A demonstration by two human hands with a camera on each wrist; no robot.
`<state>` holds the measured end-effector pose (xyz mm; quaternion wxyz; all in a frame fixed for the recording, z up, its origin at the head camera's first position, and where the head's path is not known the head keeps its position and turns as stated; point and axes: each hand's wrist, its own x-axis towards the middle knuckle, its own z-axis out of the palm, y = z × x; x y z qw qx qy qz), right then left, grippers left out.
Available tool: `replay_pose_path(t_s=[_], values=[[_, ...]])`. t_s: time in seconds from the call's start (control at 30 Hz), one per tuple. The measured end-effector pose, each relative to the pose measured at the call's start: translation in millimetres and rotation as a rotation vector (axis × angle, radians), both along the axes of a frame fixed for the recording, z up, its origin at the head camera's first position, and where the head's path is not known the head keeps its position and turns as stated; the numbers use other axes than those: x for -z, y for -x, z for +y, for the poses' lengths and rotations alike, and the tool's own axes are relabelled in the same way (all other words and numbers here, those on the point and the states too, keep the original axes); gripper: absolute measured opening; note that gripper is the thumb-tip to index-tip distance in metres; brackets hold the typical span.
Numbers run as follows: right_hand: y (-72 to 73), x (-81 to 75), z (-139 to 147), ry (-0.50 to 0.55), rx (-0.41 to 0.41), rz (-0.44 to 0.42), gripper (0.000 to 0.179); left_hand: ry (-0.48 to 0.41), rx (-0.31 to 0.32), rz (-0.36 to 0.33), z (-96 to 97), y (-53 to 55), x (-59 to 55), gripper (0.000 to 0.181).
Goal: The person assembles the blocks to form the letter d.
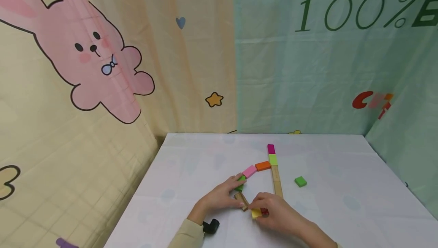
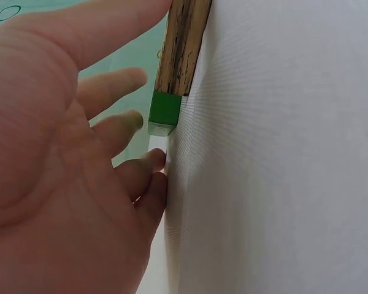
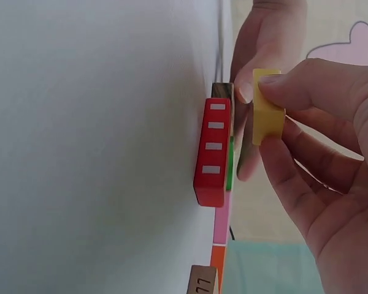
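My right hand [image 1: 278, 214] pinches a yellow block [image 3: 268, 107] between thumb and fingers; in the right wrist view it stands off the tabletop. Close by lies a red block [image 3: 211, 150] with white marks, partly covered by that hand in the head view. My left hand [image 1: 220, 195] is spread beside the curved row, its thumb at the near end of a brown wooden block [image 1: 241, 201]. Its fingertips reach over a green block [image 1: 240, 184]. From there the row runs through a pink block [image 1: 249, 171] and an orange block [image 1: 263, 166].
A straight line of wooden blocks [image 1: 276, 181], a lime block [image 1: 273, 159] and a magenta block [image 1: 271, 149] runs away from me. A loose green block [image 1: 300, 181] lies to its right. Printed curtains [image 1: 191, 58] stand behind the white table [image 1: 335, 195].
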<state>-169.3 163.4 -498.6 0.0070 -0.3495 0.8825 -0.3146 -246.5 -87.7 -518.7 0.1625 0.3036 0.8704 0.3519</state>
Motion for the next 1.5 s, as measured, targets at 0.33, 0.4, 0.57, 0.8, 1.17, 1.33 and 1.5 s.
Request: replay_pose_path(t_s=[0.33, 0.4, 0.57, 0.8, 1.17, 1.33, 1.5], values=[[-5.2, -8.0, 17, -0.080, 0.110, 0.051, 0.027, -0.020, -0.028, -0.033, -2.1, -3.2, -1.7, 0.082], [-5.6, -8.9, 20, -0.099, 0.152, 0.052, 0.028, -0.015, -0.030, -0.032, -1.9, -2.3, -0.6, 0.082], [-4.2, -7.9, 28, -0.109, 0.250, 0.067, 0.032, 0.003, -0.030, -0.013, -0.5, 0.7, -0.4, 0.083], [1.5, -0.6, 36, -0.110, 0.312, 0.101, 0.039, -0.006, -0.041, -0.018, 0.1, 1.5, -1.6, 0.083], [3.9, 6.0, 39, -0.189, 0.288, 0.113, 0.039, -0.007, -0.054, -0.020, 0.2, 0.2, 0.9, 0.082], [5.3, 6.8, 37, -0.231, 0.273, 0.105, 0.039, -0.001, -0.053, -0.016, -0.1, 0.2, 0.8, 0.083], [6.3, 6.9, 33, -0.258, 0.274, 0.075, 0.035, -0.005, -0.046, -0.022, 0.7, -0.7, 1.3, 0.083]])
